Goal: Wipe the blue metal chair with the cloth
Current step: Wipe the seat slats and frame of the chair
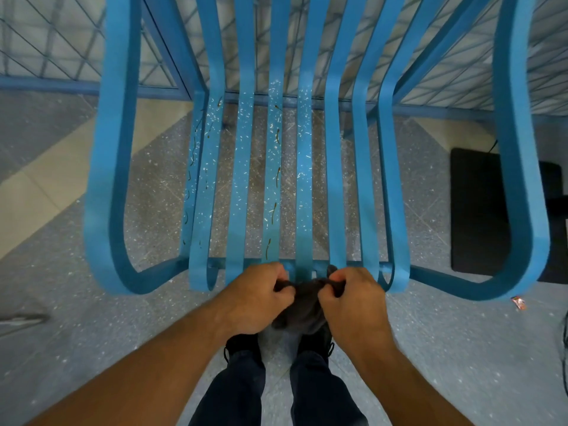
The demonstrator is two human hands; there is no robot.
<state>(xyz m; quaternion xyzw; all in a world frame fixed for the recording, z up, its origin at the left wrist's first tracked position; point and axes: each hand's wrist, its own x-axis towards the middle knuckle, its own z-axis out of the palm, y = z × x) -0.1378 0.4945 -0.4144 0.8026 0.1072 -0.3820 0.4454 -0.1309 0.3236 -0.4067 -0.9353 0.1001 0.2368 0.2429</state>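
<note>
The blue metal chair (244,167) fills the view from above, its slatted seat running away from me and its armrests curving at both sides. White specks and brown streaks cover the left and middle slats. A dark grey cloth (304,305) hangs bunched just in front of the seat's front edge. My left hand (256,298) grips the cloth's left part with curled fingers. My right hand (353,298) pinches its right part. Both hands sit close together, level with the front ends of the slats.
A blue wire-mesh fence (61,41) stands behind the chair. A black mat (475,210) lies on the speckled floor at the right, under the right armrest. A small wrapper (518,302) lies near the right front leg. My shoes (242,342) stand below the hands.
</note>
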